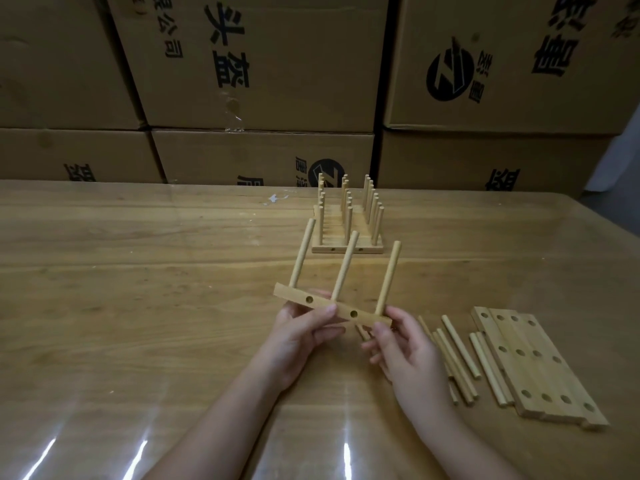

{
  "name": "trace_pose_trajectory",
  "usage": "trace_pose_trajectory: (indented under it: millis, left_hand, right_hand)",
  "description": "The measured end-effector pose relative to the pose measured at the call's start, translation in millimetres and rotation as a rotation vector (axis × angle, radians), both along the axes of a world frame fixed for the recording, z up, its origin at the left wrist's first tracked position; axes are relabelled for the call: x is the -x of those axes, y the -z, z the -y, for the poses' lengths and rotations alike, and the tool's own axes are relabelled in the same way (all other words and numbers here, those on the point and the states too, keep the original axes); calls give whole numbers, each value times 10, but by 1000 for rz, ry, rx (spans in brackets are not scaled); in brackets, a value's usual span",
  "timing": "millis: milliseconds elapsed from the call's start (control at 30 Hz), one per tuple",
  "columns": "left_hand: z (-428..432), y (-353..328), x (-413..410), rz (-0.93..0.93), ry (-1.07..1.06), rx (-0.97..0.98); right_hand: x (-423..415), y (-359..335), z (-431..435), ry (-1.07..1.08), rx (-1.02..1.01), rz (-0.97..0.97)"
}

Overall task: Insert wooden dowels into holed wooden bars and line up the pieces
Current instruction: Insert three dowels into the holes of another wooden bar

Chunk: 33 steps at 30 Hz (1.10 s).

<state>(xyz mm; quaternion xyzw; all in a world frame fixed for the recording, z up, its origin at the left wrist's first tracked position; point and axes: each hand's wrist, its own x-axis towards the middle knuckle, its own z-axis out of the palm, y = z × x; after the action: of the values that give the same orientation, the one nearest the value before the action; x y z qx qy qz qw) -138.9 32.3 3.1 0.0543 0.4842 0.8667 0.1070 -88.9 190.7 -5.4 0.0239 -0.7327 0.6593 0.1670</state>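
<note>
Head view: holed bar (332,308) carrying three dowels (344,268), raised over glossy wooden table (138,271), pinched mid-length by left hand (301,336), at right end by right hand (405,348). Finished row (346,223) beyond; stacked cartons (263,64) behind; sheen possibly clear film.

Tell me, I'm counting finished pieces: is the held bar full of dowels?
Full on top: three dowels stand in the held bar. Its two side holes are empty.

1 held bar (343,311) w/ 3 dowels (344,268); 4 loose bars (533,372); approx. 8 loose dowels (460,346), overlapping, so count unsure; 1 group of finished bars (346,249) at back; 6 cardboard boxes (263,64).
</note>
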Motion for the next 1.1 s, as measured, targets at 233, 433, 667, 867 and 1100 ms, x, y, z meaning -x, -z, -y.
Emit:
trace_pose_trajectory:
  millis: [233, 433, 667, 867, 1100]
  left_hand:
    - [147, -31, 55, 7, -132, 104]
    - [179, -49, 7, -107, -90, 597]
    - [239, -90, 74, -269, -123, 978]
    - [187, -108, 424, -270, -281, 1204]
    - [-24, -30, 1047, -293, -283, 1453]
  right_hand:
    - [39, -63, -209, 159, -272, 3]
    - [56, -136, -309, 190, -316, -1]
    - [73, -160, -365, 179, -168, 25]
    - [127, -94, -356, 272, -223, 8]
    - [149, -49, -343, 234, -303, 21]
